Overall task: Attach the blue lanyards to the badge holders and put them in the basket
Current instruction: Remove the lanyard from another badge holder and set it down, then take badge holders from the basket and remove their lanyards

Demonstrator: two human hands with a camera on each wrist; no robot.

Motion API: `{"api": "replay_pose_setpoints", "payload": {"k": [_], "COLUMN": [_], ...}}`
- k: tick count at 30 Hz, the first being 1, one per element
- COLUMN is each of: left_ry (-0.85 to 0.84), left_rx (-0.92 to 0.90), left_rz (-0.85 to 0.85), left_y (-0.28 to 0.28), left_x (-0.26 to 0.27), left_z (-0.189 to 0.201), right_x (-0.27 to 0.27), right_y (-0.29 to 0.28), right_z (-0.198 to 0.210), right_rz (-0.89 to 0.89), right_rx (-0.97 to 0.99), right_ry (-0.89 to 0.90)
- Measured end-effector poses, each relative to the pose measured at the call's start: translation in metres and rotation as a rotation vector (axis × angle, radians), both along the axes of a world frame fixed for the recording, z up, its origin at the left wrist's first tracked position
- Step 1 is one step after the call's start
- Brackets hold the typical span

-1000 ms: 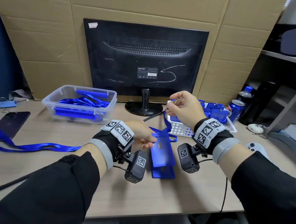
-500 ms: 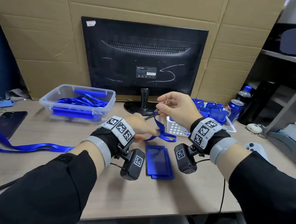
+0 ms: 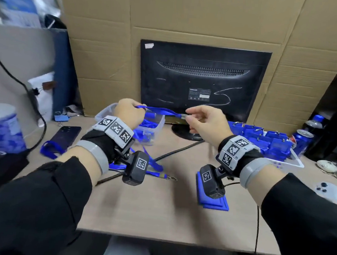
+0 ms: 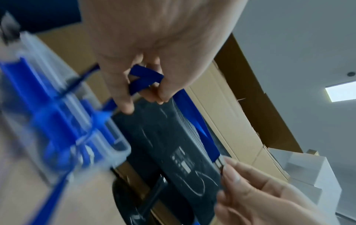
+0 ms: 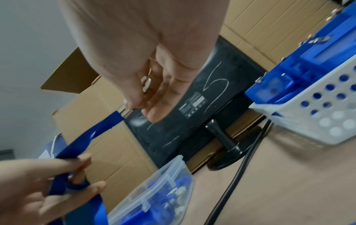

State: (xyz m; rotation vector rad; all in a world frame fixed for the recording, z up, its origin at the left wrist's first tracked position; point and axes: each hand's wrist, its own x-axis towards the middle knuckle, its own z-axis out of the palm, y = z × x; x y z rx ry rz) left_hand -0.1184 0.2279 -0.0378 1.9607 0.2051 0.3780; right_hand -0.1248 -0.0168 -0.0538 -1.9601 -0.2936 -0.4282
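Cardboard panels backed a tan desk [image 3: 159,201] on which a monitor [image 3: 204,78] stood rear-side out. Above the desk, a blue lanyard [image 3: 160,111] was stretched level between both hands. The left hand [image 3: 129,113] pinched the strap, fingers curled round a fold of it [image 4: 146,80]. The right hand [image 3: 205,121] pinched the clip end, thumb and forefinger closed on the metal crimp [image 5: 125,111]; whether the hook itself was open could not be told. Two badge holders [image 3: 216,204] lay stacked flat on the desk, below the right wrist and apart from the lanyard. A white basket [image 3: 291,164], right of the monitor, already held several blue holders. A clear tub [image 3: 158,124], behind the left hand, held more lanyards, and another lanyard [image 3: 157,175] lay loose on the desk. A phone [image 3: 66,137] and a can [image 3: 301,139] lay at the margins. The step in hand appeared to be readying the clip; the next move would call for bringing it down to a holder's slot.
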Motion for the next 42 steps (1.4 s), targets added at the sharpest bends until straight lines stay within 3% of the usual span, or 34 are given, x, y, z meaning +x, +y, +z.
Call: {"api": "replay_pose_setpoints", "payload": {"k": [3,7,9,14,16,19,22,27,30,33,36,42], "left_ry": [-0.04,0.135,0.221,0.602,0.692,0.771,0.755,0.597,0.524,0.504,0.505,0.426], "left_rx": [0.251,0.505,0.532,0.699,0.774,0.859,0.88,0.75,0.612,0.34,0.175,0.061], "left_rz": [0.122,0.218,0.171,-0.136,-0.164,-0.216,-0.255,-0.33,-0.414,-0.507,-0.633,-0.814], "left_y": [0.044,0.077,0.082,0.074,0.064,0.056,0.048,0.007,-0.025,-0.065,-0.111,-0.179], "left_x": [-0.003,-0.009,-0.009,-0.009,-0.014,-0.018,-0.013,-0.015,-0.014,-0.005,-0.003,0.001], "left_z": [0.009,-0.004,-0.016,-0.045,-0.048,-0.043,-0.034,-0.016,-0.011,-0.018,-0.02,-0.021], "right_x": [0.002,0.002,0.001,-0.004,-0.005,-0.005,-0.005,-0.004,-0.003,-0.006,-0.013,-0.019], "right_y": [0.029,0.05,0.051,0.043,0.039,0.033,0.029,0.016,-0.007,-0.05,-0.102,-0.18], "right_z": [-0.005,-0.012,-0.019,-0.038,-0.044,-0.051,-0.053,-0.046,-0.037,-0.024,-0.008,-0.008], "right_rz": [0.015,0.087,0.131,0.245,0.27,0.314,0.332,0.241,0.075,-0.17,-0.388,-0.608], "right_rx": [-0.171,-0.388,-0.476,-0.638,-0.7,-0.642,-0.618,-0.572,-0.404,-0.276,-0.351,-0.466], "right_ry": [0.056,0.304,0.438,0.725,0.752,0.766,0.759,0.638,0.496,0.309,0.196,0.27]}}
